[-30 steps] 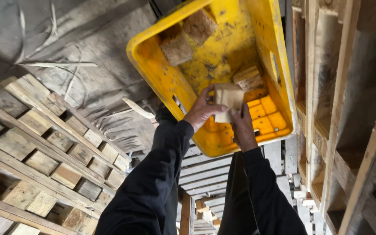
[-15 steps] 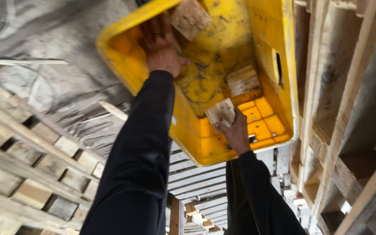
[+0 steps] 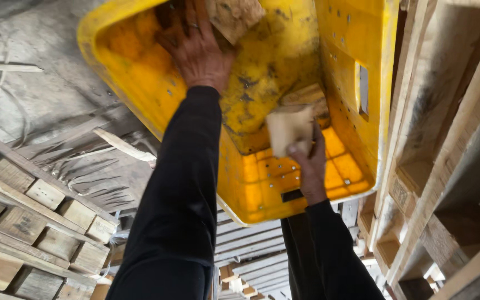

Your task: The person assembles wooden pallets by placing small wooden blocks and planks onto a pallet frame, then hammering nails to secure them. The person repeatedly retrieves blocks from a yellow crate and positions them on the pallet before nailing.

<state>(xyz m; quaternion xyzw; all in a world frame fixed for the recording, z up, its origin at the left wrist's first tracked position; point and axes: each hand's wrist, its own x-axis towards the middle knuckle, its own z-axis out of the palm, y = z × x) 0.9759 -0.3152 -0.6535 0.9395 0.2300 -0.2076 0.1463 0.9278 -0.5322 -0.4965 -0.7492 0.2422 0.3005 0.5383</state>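
Reaching Deep Into the Yellow Bin

Reaching has carried the left hand [image 3: 195,50] from the near corner a second ago to the far end of the yellow bin [image 3: 140,94], fingers spread flat beside a rough wood block [image 3: 234,16], gripping nothing. The right hand [image 3: 306,158] stays pinched shut on a pale wood block [image 3: 289,129], lifted just above another block [image 3: 306,97]. Stacked pallets [image 3: 29,222] flank both arms.
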